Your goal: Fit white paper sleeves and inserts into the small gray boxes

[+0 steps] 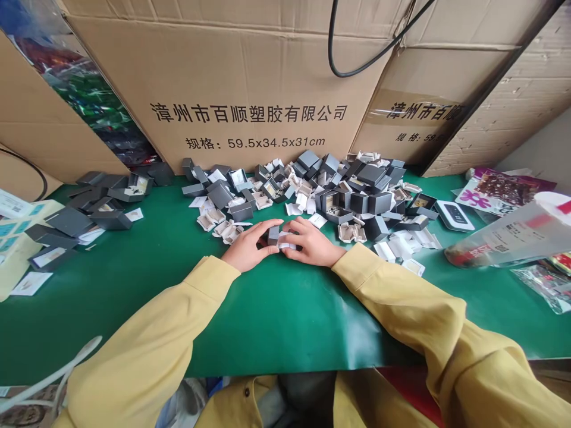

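Observation:
My left hand [252, 245] pinches a small dark grey box [273, 236] between thumb and fingers, just above the green tabletop. Close against it, my right hand [312, 242] has its fingers curled round a pale piece [285, 239], possibly a card insert; most of it is hidden by the fingers. Beyond both hands lies a heap of dark grey small boxes [370, 175], several of them open, mixed with crumpled whitish card inserts [217, 219].
More dark boxes [69, 221] are stacked at the left. At the right are a small white device [455, 215], a tilted plastic cup [513, 235] and a purple snack packet [499, 190]. Large cardboard cartons [250, 77] wall the back, with a black cable [332, 47] hanging down.

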Available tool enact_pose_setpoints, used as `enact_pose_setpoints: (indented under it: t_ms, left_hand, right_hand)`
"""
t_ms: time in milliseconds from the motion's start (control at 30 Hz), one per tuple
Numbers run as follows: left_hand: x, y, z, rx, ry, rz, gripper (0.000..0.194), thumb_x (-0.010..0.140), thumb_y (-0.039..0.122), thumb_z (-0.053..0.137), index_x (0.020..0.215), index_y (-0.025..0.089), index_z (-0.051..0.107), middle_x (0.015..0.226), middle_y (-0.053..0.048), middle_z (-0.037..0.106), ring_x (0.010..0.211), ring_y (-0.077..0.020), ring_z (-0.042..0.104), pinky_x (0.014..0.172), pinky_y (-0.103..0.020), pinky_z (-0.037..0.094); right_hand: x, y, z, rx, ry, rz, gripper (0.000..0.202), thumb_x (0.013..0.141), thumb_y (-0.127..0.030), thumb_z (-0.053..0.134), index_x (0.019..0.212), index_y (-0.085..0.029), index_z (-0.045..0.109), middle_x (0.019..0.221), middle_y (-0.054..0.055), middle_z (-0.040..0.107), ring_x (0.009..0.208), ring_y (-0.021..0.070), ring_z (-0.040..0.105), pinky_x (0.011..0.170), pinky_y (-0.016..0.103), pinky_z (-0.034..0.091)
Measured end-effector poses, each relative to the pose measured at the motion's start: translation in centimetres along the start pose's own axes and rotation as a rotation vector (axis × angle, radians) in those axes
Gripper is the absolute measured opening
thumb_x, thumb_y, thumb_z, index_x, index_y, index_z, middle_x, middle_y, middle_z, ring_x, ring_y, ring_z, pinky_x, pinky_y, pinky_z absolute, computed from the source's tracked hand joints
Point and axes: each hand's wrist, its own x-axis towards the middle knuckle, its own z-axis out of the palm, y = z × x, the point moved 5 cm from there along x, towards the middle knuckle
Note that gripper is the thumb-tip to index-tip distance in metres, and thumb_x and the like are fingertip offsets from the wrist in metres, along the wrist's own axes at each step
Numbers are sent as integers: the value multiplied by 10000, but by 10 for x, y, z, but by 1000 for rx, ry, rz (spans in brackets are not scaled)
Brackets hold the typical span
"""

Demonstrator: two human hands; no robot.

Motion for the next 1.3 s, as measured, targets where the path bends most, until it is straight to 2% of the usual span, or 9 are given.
enact_pose_setpoints:
  t_ms: [333,533,700,900,967,1067,1167,1233,1300]
  left_hand:
    - [0,-6,2,-62,16,-12,553,774,370,585,1297,275,432,1309,-59,496,1013,-211,583,861,-345,506]
    - [-1,-3,2,-42,41,-5,564,778,368,587,1310,278,423,1283,-61,519,1084,-228,559,923,-363,476]
    - [1,-3,1,-56,47,1,564,783,374,583,1313,259,426,1299,-61,517,1094,-230,559,921,-345,479]
    - [-4,1,4,-42,74,52,541,807,304,561,1323,273,400,1351,-45,474,1179,-228,502,946,-347,469]
    - [-8,10,7,-51,107,135,526,816,286,552,1316,254,394,1370,-57,452,1230,-222,457,971,-343,452]
    - [-11,26,12,-52,134,264,519,852,257,496,1343,226,332,1431,-85,368,1305,-218,365,1049,-371,370]
    - [-8,32,18,-46,131,266,538,881,227,422,1390,218,246,1477,-96,277,1338,-218,304,1076,-377,327]
    - [-1,30,20,-104,166,206,570,877,220,408,1409,207,203,1461,-110,308,1321,-220,336,1043,-359,372]
    - [6,26,23,-191,215,122,591,850,225,446,1397,193,224,1392,-131,412,1209,-223,485,948,-330,463]
  right_hand:
    - [-12,-9,2,-182,52,40,306,898,-349,451,1115,-206,614,1125,86,628,993,225,527,813,399,433]
    - [-18,-25,7,-171,-68,104,448,922,-301,373,1313,-92,433,1373,145,433,1296,246,368,1005,431,366]
    - [-20,-18,7,34,-85,173,438,921,-274,349,1336,-147,409,1431,100,352,1346,239,289,1053,472,315]
    - [-28,18,-6,509,201,539,416,928,-402,323,1229,-204,529,1230,56,583,1096,184,564,910,349,473]
    - [-28,19,-8,542,203,595,429,898,-440,385,1207,-191,548,1128,62,636,940,182,616,812,334,503]
    - [-21,10,-9,549,136,564,438,851,-454,465,1149,-156,585,970,57,673,769,164,604,715,311,491]
    - [-18,8,-10,533,178,577,400,812,-440,515,1069,-148,608,859,37,660,685,142,565,662,285,460]
    - [-20,12,-10,500,260,659,353,798,-424,523,998,-146,610,756,17,627,617,127,525,608,267,434]
    - [-21,17,-10,479,331,736,306,793,-410,518,932,-149,597,694,1,588,581,118,493,574,254,410]
